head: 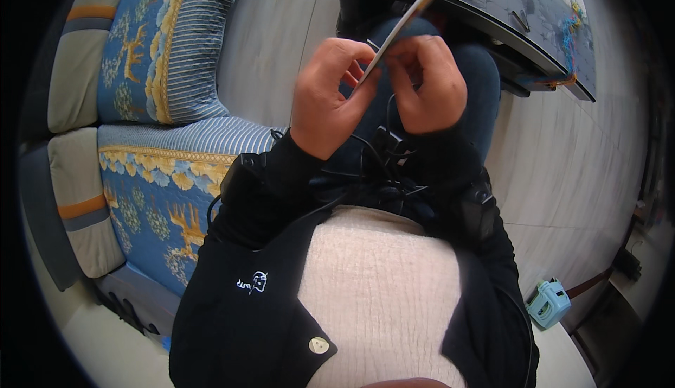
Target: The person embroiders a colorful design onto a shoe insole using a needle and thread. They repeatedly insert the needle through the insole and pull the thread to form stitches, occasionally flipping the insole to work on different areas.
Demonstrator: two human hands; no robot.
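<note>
Above my lap, my left hand (335, 92) grips the lower end of a thin, flat, pale panel (398, 29), seen nearly edge-on and tilted up to the right. What the panel is, I cannot tell. My right hand (430, 82) is close against its right side, thumb and fingertips pinched together; whether something small lies between them is hidden. A thin dark piece shows by the panel near my left fingertips. Black cables (369, 148) and a small black box (387, 137) lie on my lap below the hands.
A dark glossy table (474, 5) stands ahead to the right, with a small dark tool (519, 20) and colourful strings (569, 40) on it. A sofa with a blue patterned cover (153, 193) is on the left. A light-blue plastic object (549, 303) stands at lower right.
</note>
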